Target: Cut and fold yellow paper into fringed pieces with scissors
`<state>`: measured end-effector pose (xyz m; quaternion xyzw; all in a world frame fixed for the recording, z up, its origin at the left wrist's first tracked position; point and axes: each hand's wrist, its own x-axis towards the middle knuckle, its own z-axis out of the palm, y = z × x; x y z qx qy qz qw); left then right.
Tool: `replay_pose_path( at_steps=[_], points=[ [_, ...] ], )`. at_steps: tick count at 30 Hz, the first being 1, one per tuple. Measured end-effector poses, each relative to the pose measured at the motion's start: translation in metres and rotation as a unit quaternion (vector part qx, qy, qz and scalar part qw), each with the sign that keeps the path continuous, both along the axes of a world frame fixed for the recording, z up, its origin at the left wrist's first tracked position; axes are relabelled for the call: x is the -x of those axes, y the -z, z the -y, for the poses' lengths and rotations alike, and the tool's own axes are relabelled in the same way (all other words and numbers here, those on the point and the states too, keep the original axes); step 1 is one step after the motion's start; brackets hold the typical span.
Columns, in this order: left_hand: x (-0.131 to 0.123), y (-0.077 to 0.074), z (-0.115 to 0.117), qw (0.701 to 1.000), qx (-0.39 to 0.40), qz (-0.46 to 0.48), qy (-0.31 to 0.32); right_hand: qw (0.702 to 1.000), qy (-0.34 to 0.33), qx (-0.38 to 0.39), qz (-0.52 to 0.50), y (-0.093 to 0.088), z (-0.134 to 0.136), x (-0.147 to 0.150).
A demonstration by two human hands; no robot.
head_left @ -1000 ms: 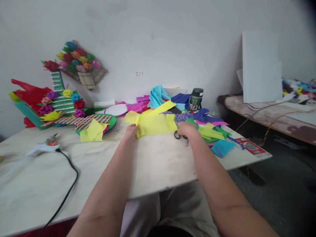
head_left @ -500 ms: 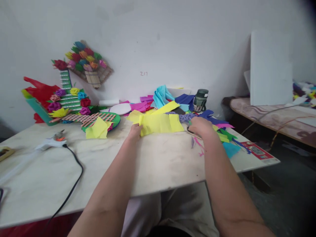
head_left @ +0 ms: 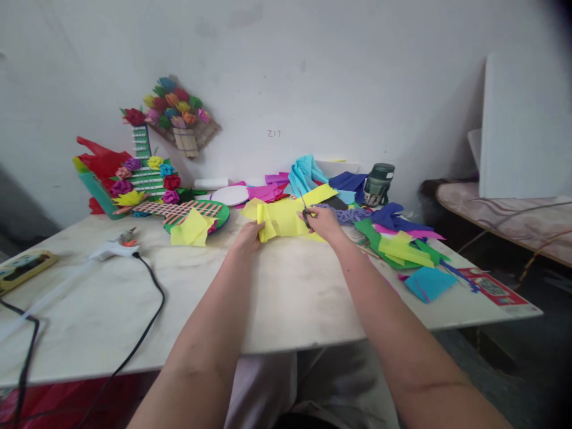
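Note:
A folded sheet of yellow paper (head_left: 281,219) lies on the white table (head_left: 286,292) in front of me. My left hand (head_left: 247,236) pinches its left end, fingers closed on the fold. My right hand (head_left: 322,223) is closed round a pair of scissors (head_left: 302,206), whose thin blades point up and away over the yellow sheet's right part. Behind the sheet lie pink, cyan and blue paper pieces.
Green, yellow, blue and cyan paper scraps (head_left: 404,247) cover the table's right side, by a dark green jar (head_left: 378,184). A glue gun (head_left: 111,249) with black cord lies left. Paper-flower crafts (head_left: 152,179) stand at the back left. A second table (head_left: 513,220) is right.
My right hand picked the scissors up from the table beside the scraps and brought them left, to the yellow paper. My left hand kept hold of the paper. The camera has turned left.

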<state>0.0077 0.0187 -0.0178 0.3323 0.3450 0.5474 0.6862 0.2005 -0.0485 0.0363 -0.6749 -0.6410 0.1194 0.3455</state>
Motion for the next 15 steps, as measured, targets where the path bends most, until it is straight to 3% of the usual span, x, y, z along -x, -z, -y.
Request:
replay_pose_path(
  at_steps=[7,11,15],
  points=[
    [0.006,-0.001,-0.002,0.999,-0.028,0.016,-0.011,0.967,0.19,0.031,0.165,0.006,-0.005,-0.007],
    [0.008,-0.001,-0.002,0.999,-0.018,0.016,-0.024,0.957,0.208,0.086,0.182,0.017,-0.012,-0.01],
    [0.011,0.002,-0.004,0.999,-0.029,0.018,-0.028,0.956,0.196,0.091,0.2,0.028,-0.018,-0.007]
  ],
)
